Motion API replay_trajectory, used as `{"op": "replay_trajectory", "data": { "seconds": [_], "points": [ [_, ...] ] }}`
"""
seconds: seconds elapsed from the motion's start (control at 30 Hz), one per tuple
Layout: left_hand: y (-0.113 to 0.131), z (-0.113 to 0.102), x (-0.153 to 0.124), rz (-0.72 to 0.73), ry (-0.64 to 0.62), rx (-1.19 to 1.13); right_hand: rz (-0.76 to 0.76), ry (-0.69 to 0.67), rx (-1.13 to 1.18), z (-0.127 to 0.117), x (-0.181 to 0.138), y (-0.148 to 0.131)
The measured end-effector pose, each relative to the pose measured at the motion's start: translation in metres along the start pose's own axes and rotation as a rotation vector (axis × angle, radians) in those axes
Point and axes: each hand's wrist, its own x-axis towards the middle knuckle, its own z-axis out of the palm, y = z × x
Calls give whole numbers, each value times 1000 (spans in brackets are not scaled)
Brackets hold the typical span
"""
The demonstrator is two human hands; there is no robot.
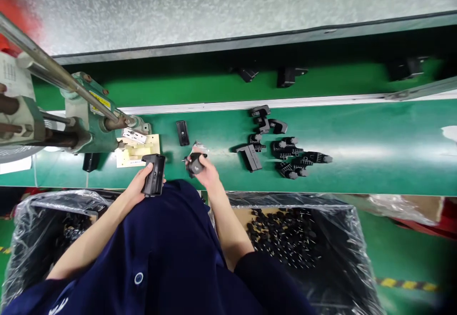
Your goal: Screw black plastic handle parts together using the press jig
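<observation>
Left hand (140,185) grasping flat black rectangular plastic housing (154,174); right hand (206,172) clenched round small black knob-shaped plastic part (195,164), both above green tabletop (374,153).

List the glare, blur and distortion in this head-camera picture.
Head view: glare streaks the green bench; red shape top left and black parts far right blur; white rail bows; black housing in left hand, small part in right hand look sharp.

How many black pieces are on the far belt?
3: a black piece near the middle, another just right of it, a blurry one far right. More may sit out of view.
</observation>
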Motion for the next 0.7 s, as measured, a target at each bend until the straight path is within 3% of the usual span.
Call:
{"op": "replay_trajectory", "data": {
  "seconds": [0.1, 0.27, 0.37, 0.5, 0.57, 0.7],
  "points": [
    [5, -2, -1, 14, -47, 17, 66, -93, -226, 25, -36, 18],
    [9, -15, -4, 70, -84, -27, -18, 12, -749, 55, -70, 31],
    [8, -23, -8, 102, -91, -57, 3, 35, -838, 57, -73, 27],
    [6, -31, -12, 149, -109, -75, 143, 10, -942, 45, -66, 12],
    [5, -34, -13, 173, -135, -71, 227, -72, -878, 39, -62, 4],
    [4, -35, -16, 181, -127, -35, 395, -312, -369, 39, -53, -16]
  ]
}}
